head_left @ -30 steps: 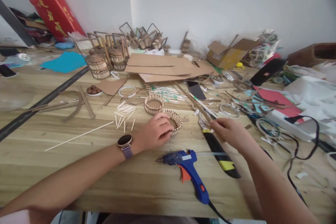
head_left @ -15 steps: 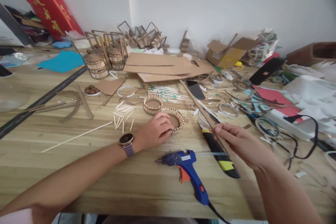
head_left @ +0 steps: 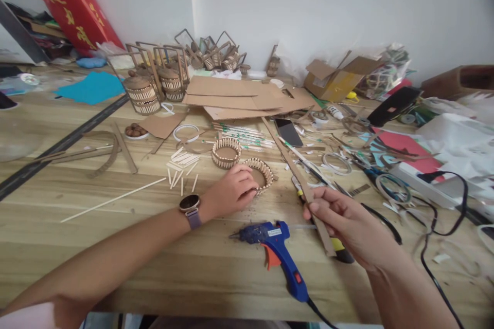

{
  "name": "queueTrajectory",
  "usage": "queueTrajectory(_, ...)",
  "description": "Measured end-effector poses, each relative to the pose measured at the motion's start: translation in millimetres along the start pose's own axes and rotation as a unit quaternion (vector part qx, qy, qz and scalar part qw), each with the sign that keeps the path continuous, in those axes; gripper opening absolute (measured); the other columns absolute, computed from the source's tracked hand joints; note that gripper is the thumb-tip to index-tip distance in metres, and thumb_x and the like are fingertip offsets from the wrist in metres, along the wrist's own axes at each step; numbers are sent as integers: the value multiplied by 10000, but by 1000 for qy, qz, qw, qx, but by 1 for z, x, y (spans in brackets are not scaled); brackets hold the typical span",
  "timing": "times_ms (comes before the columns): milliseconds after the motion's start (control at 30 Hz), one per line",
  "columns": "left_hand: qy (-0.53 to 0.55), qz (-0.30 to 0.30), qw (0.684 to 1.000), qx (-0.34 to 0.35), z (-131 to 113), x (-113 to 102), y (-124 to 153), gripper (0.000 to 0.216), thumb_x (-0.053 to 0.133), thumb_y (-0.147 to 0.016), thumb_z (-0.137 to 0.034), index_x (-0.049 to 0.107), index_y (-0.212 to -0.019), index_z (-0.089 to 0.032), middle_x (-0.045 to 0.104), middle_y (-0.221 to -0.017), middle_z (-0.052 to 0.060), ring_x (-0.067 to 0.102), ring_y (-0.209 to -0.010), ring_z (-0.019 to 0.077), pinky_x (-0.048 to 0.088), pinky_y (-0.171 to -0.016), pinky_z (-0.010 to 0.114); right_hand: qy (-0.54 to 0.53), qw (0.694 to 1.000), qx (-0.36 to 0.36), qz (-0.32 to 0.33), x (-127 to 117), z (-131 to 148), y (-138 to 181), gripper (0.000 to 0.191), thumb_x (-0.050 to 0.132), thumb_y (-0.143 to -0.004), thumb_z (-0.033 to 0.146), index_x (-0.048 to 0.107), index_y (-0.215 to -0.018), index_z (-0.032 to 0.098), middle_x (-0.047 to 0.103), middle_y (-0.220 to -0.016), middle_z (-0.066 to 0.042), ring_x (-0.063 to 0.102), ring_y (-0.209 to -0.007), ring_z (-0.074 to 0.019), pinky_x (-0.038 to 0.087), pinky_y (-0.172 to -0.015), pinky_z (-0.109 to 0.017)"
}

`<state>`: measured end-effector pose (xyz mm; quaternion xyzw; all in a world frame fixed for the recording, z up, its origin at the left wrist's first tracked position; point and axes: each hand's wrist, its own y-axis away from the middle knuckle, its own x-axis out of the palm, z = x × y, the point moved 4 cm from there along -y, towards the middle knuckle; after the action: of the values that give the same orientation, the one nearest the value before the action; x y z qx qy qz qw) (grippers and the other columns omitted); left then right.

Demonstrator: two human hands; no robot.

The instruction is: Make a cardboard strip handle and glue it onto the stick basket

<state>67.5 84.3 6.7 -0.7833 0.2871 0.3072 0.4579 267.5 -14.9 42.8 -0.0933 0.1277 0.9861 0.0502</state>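
My left hand [head_left: 231, 193], with a watch on its wrist, is closed on the near rim of a small round basket of cardboard and sticks [head_left: 262, 172] on the wooden table [head_left: 116, 226]. My right hand [head_left: 345, 221] grips a long cardboard strip [head_left: 293, 164] that runs away up to the left. A blue hot glue gun [head_left: 276, 249] lies between my hands. A black and yellow utility knife [head_left: 341, 252] lies under my right hand, mostly hidden. A second small ring basket [head_left: 226, 152] stands just beyond.
Short cut sticks [head_left: 181, 164] and a long skewer [head_left: 113, 199] lie to the left. Flat cardboard sheets [head_left: 235, 95], finished baskets with handles [head_left: 144, 92], a phone [head_left: 288, 131], an open box [head_left: 335, 79], tape rings, scissors and black cables crowd the far and right side.
My right hand has drawn the cardboard strip toward me, sliding down and back over the utility knife. My left hand has stayed on the basket.
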Motion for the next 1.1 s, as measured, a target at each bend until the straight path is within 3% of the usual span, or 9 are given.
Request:
queueTrajectory(267,0,-6,1000,8,2,1,2,193,478,-954,-199,656,-905,-141,658,-898,89,517,-1119,255,467,-990,438,36,997,-66,9,1,4,26,299,663,-839,497,620,-900,208,650,-673,-18,486,-525,-98,388,-421,-177)
queueTrajectory(400,-3,-5,1000,13,2,2,1,185,481,-951,-191,655,-911,-140,657,-903,90,516,-1121,257,464,-990,436,54,988,-145,-14,0,18,37,216,669,-849,440,656,-865,225,688,-759,-50,556,-556,-112,463,-459,-194)
queueTrajectory(500,-1,-7,1000,11,1,0,-1,184,477,-953,-190,651,-908,-148,659,-902,84,516,-1116,250,466,-987,430,65,977,-203,-29,5,27,27,219,672,-843,447,664,-859,228,678,-822,-59,612,-596,-134,543,-549,-248)
queueTrajectory(667,2,-6,1000,-4,1,-3,-3,194,461,-962,-195,644,-908,-164,663,-904,71,532,-1097,238,467,-982,431,171,959,-225,-19,23,24,-8,233,585,-888,446,641,-871,220,677,-889,-75,680,-752,-201,568,-698,-337)
queueTrajectory(833,0,-8,1000,-9,5,-1,-1,179,478,-962,-209,646,-918,-165,656,-916,69,498,-1144,250,460,-995,424,274,929,-250,11,39,16,-27,96,515,-902,283,595,-887,230,694,-732,-33,670,-724,-213,519,-692,-350)
queueTrajectory(1000,-5,-9,1000,15,5,1,1,167,485,-959,-188,644,-932,-144,652,-924,81,491,-1147,251,454,-1008,413,339,900,-275,-10,45,13,-34,110,525,-874,259,626,-852,220,681,-772,-50,633,-767,-219,488,-687,-338)
queueTrajectory(1100,-6,-6,1000,14,5,1,0,184,476,-963,-186,643,-895,-151,651,-919,80,497,-1148,250,455,-1012,413,350,895,-276,-17,46,12,-39,102,539,-859,258,625,-821,219,659,-734,-42,598,-691,-203,456,-623,-314)
